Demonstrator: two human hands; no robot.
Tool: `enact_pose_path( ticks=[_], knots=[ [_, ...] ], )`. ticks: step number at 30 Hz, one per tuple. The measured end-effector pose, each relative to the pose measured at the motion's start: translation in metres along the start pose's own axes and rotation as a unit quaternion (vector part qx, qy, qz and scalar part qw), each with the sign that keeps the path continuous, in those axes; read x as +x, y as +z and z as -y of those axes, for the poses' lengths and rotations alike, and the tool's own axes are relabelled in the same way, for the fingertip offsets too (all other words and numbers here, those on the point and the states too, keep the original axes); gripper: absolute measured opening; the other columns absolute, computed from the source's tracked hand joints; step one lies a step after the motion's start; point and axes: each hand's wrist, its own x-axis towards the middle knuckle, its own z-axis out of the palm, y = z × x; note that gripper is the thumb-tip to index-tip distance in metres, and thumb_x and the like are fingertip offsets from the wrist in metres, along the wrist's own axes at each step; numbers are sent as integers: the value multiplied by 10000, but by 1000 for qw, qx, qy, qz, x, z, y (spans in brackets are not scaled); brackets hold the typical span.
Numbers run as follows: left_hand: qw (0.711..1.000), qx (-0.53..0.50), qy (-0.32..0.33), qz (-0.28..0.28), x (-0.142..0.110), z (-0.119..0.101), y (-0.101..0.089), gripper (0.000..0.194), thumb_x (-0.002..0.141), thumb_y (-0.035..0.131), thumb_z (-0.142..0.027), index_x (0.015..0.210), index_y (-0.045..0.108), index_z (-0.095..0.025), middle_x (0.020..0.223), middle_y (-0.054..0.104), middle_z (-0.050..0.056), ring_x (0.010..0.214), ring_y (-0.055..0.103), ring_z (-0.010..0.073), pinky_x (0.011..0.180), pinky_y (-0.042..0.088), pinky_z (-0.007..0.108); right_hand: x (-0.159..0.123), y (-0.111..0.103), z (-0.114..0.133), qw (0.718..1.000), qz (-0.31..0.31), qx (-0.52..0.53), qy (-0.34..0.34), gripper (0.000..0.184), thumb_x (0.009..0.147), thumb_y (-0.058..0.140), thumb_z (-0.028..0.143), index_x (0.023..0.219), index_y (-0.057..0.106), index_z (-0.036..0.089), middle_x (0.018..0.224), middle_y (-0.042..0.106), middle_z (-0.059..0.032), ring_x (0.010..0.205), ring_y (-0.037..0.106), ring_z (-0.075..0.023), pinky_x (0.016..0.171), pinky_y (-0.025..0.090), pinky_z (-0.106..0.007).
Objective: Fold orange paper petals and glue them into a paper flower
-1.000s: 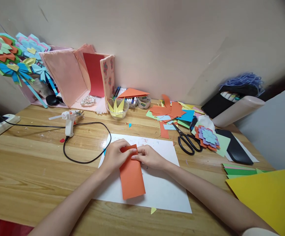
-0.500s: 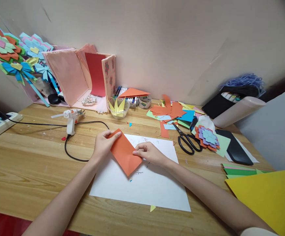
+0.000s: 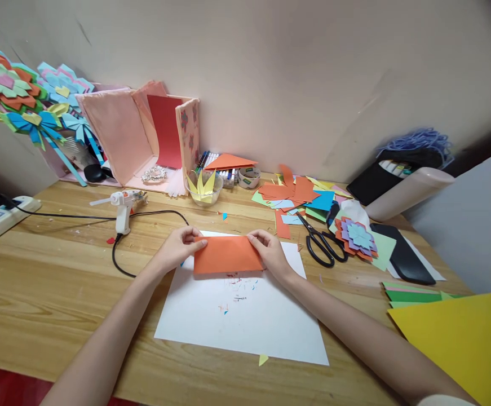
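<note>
An orange sheet of paper [image 3: 228, 256] is held level between my two hands, its long edges running left to right. My left hand [image 3: 180, 248] pinches its upper left corner, thumb on the near face. At the upper right corner, my right hand [image 3: 269, 252] pinches it the same way. The fingers behind the paper are partly hidden. Below it lies a large white sheet [image 3: 245, 327] with pen marks and tiny paper scraps on it.
A white glue gun [image 3: 122, 208] with a black cord stands at left. Black-handled scissors [image 3: 323, 248] lie right of the white sheet, near paper scraps [image 3: 291, 192] and a layered paper flower [image 3: 358, 238]. A plastic bowl [image 3: 205, 194] holds yellow paper. Yellow sheets [image 3: 460, 338] lie at right.
The orange paper has turned from a slanted, diamond-like pose to level. My right hand has moved up and slightly right to its upper right corner; my left hand stays at the left.
</note>
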Motion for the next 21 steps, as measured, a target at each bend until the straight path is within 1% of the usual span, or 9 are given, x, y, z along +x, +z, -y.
enact_pose_path(
  ticks=[2,5,7,8,9,11,15,18,21],
  knots=[
    [997,25,-6,68,-5,-4,2,271,607,687,-370,746,640,-143,658,622,24,624,562,146,551,409,216,2,-3,-2,999,14,-23,-18,206,792,506,346,686,537,173,693,539,-10,673,485,-140,596,372,-234],
    [989,58,-16,134,-10,-5,11,306,660,638,-381,847,671,-141,666,636,40,640,567,164,555,406,227,1,-3,-1,996,66,-39,-39,172,791,496,299,675,526,175,664,517,6,635,466,-127,585,350,-235],
    [983,74,-2,167,-12,-2,20,282,696,595,-402,784,677,-146,684,635,39,637,552,161,555,392,228,-1,0,0,993,96,-43,-57,155,797,487,272,686,532,174,668,519,9,634,465,-122,590,348,-234],
    [981,87,9,175,-13,0,25,278,718,568,-408,716,669,-150,653,619,28,606,527,149,535,370,222,-3,1,1,991,104,-48,-64,154,803,481,265,694,539,174,673,523,8,637,466,-120,591,349,-234],
    [980,103,21,169,-14,1,29,287,733,548,-407,651,652,-152,605,592,15,567,492,134,512,341,217,-4,2,2,991,105,-55,-68,156,808,478,265,702,549,174,678,530,7,637,468,-120,588,349,-234],
    [981,125,36,142,-15,4,36,307,751,523,-395,590,622,-153,550,546,-2,531,439,118,489,296,215,-6,4,3,991,98,-67,-68,148,807,493,278,741,578,176,714,565,-3,643,485,-124,583,357,-238],
    [988,122,32,94,-18,6,43,324,763,496,-391,556,573,-154,537,502,-8,525,399,116,482,261,221,-9,6,6,992,86,-61,-72,141,747,594,289,842,604,186,867,626,-33,763,559,-160,664,416,-264],
    [988,121,41,81,-21,7,48,343,769,477,-397,528,524,-158,526,466,-13,522,377,115,485,245,229,-11,8,8,989,89,-68,-93,94,747,597,274,781,597,186,809,630,-28,764,576,-166,702,433,-279],
    [983,155,58,74,-23,7,52,349,782,452,-390,521,488,-162,525,440,-19,538,375,119,501,245,235,-13,9,9,986,101,-73,-111,75,763,575,243,737,606,180,763,636,-24,730,585,-156,704,441,-276]
  ],
)
